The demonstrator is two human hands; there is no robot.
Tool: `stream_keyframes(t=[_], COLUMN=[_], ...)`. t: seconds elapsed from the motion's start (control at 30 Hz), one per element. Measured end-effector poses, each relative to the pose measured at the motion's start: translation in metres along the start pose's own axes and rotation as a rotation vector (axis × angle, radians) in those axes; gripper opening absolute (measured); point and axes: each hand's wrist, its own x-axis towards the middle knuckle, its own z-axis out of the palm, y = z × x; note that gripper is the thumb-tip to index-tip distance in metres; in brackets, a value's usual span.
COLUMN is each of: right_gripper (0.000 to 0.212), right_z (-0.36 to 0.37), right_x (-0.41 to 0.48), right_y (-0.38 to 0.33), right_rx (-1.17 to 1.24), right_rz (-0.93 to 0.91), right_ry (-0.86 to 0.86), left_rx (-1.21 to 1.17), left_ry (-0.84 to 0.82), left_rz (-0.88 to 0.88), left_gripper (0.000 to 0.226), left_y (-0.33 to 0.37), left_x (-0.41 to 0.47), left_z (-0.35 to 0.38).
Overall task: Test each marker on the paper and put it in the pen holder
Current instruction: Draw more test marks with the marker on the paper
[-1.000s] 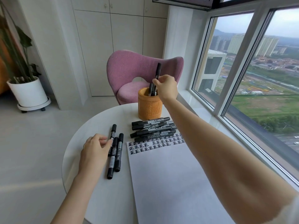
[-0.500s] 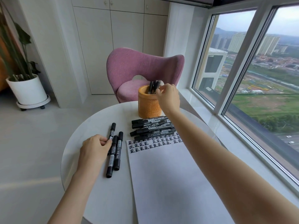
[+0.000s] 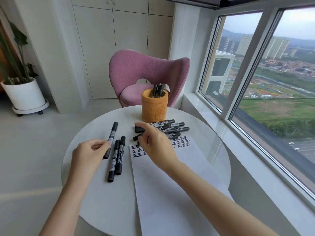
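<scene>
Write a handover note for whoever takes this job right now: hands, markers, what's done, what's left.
Left hand pinches one marker, left of the paper.
Right hand is open and holds nothing, above the marker pile in front of the pen holder.
Two more markers lie left of the paper.
Done: a few markers stand in the pen holder; test marks cover the paper's top.
Left: test the held marker, then probably the others lying on the table, and put each in the pen holder.

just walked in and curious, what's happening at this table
A person is testing black markers. The left hand pinches one marker beside two others left of the paper, which already carries rows of test marks. The right hand hovers empty over the pile of markers. A few stand in the pen holder.
</scene>
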Motion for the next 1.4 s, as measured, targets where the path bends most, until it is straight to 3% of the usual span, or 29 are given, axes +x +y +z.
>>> stream_keyframes(t=[0.13, 0.27, 0.37, 0.5, 0.6, 0.67, 0.8, 0.97, 1.1, 1.17, 1.4], right_gripper=[0.053, 0.029, 0.023, 0.007, 0.02, 0.028, 0.023, 0.025, 0.029, 0.029, 0.029], right_z=[0.004, 0.0, -0.008, -0.025, -0.034, -0.037, -0.046, -0.056, -0.061, -0.064, -0.071], right_x=[-0.007, -0.013, -0.022, -0.034, -0.044, -0.048, -0.054, -0.06, -0.065, -0.067, -0.069], right_y=[-0.006, -0.002, 0.002, 0.0, -0.01, -0.014, -0.014, -0.011, -0.007, -0.005, 0.0], right_rx=[-0.19, -0.163, -0.084, 0.271, 0.578, 0.608, 0.669, 0.793, 0.829, 0.848, 0.846], right_rz=[-0.149, -0.18, -0.1, 0.081, 0.176, 0.171, 0.212, 0.272, 0.279, 0.286, 0.281], right_ry=[-0.098, -0.015, 0.011, -0.005, -0.021, -0.006, -0.003, 0.013, -0.078, -0.119, -0.157], left_rx=[-0.078, -0.102, -0.07, 0.053, 0.099, 0.032, 0.103, 0.159, 0.199, 0.133, -0.169], left_ry=[-0.143, -0.252, -0.234, -0.211, -0.338, -0.436, -0.517, -0.583, -0.559, -0.58, -0.743], left_rz=[0.037, 0.108, 0.188, 0.383, 0.524, 0.503, 0.492, 0.523, 0.52, 0.522, 0.362], left_gripper=[0.009, 0.012, 0.02, 0.029, 0.046, 0.035, 0.015, 0.027, 0.023, 0.019, 0.043], left_y=[0.012, 0.027, 0.028, 0.025, 0.022, 0.026, 0.027, 0.027, 0.029, 0.031, 0.03], left_x=[-0.013, -0.031, -0.035, -0.04, -0.046, -0.054, -0.065, -0.075, -0.08, -0.082, -0.082], left_z=[0.008, 0.02, 0.025, 0.032, 0.04, 0.044, 0.052, 0.054, 0.054, 0.054, 0.061])
